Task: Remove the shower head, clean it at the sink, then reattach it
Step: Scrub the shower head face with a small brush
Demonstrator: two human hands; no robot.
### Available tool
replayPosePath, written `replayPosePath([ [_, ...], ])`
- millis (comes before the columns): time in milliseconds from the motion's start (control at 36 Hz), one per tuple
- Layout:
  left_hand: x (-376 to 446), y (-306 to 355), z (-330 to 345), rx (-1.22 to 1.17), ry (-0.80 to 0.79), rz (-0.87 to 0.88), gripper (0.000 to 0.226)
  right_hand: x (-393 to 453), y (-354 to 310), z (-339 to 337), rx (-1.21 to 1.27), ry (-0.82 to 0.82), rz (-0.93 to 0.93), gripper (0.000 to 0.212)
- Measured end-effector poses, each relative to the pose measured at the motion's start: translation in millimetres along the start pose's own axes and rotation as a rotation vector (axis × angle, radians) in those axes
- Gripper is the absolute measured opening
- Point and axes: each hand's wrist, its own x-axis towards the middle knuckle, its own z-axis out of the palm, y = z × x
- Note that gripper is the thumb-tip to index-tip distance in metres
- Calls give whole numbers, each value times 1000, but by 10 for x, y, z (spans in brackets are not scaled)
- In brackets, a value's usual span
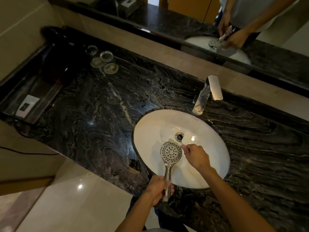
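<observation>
Here, shower head (171,153) held over sink (150,129) basin, nozzle face up, likely so holes can be worked on. Left hand (158,188) wraps handle low, steadying it. Right hand (196,155) curled beside head's rim, fingertips pinching something small and pale; what it is, cannot tell. Faucet (208,93) behind basin, no water visible. Glass dishes (103,60) and dark appliance (55,56) well apart on marble counter (93,104), not in way.

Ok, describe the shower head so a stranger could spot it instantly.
Find the white sink in the dark marble counter. Over its near edge, the left hand grips a chrome handle; the shower head is the round disc dotted with dark holes.
</observation>
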Motion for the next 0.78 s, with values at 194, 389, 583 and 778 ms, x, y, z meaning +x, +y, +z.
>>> replayPosePath([
  [194,22,2,-20,-17,-5,-5,18,-254,71,213,-124,-217,-170,48],
  [389,36,11,-22,15,-1,-3,18,-59,98,63,-60,-43,-67,49],
  [583,32,7,-19,-11,1,4,17,-152,107,138,9,-110,-74,50],
  [778,2,21,-20,-27,-4,13,17,-335,155,368,-114,-218,-186,49],
])
